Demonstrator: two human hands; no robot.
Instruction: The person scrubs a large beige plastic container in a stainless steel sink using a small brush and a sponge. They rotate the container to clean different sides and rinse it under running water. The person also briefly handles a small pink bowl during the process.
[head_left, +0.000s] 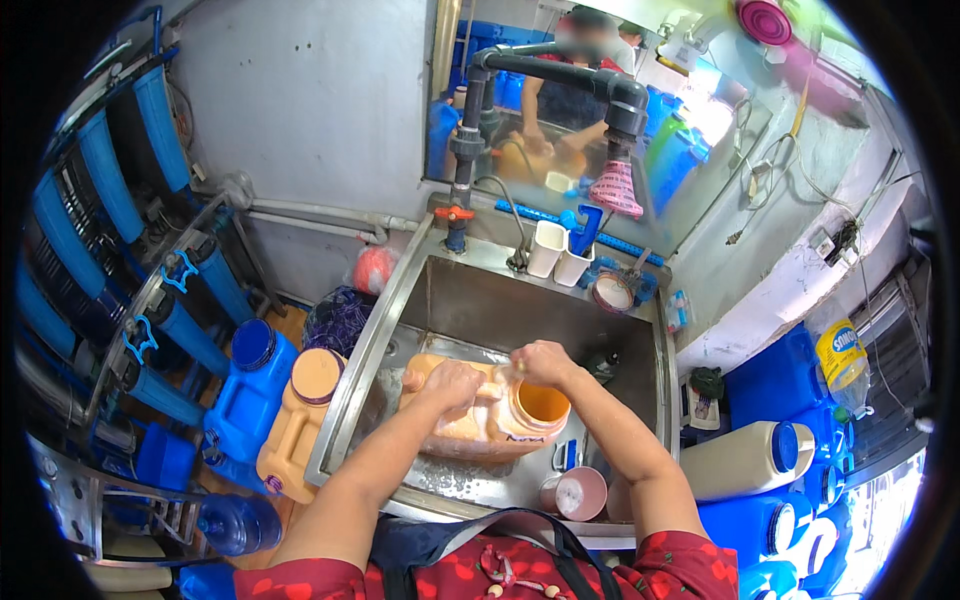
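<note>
An orange plastic water jug (480, 446) lies on its side in the stainless steel sink (532, 300), its wide uncapped mouth facing right. Suds coat its upper side, and it bears handwriting. My left hand (454, 386) grips the jug by its handle. Above the mouth's rim, my right hand (551, 364) is curled around a small pale yellow item, mostly hidden by the fingers. A pink plastic cup (585, 495) with foam inside sits at the sink's near right. Between cup and jug lies a blue-and-white brush (566, 455).
A dark pipe faucet (555, 71) with a pink cloth-wrapped outlet (617, 187) arches over the sink. White holders (547, 247) stand on the back ledge below a mirror. Blue jugs (251, 390) and a capped tan jug (300, 420) stand left; more containers (739, 457) are stacked right.
</note>
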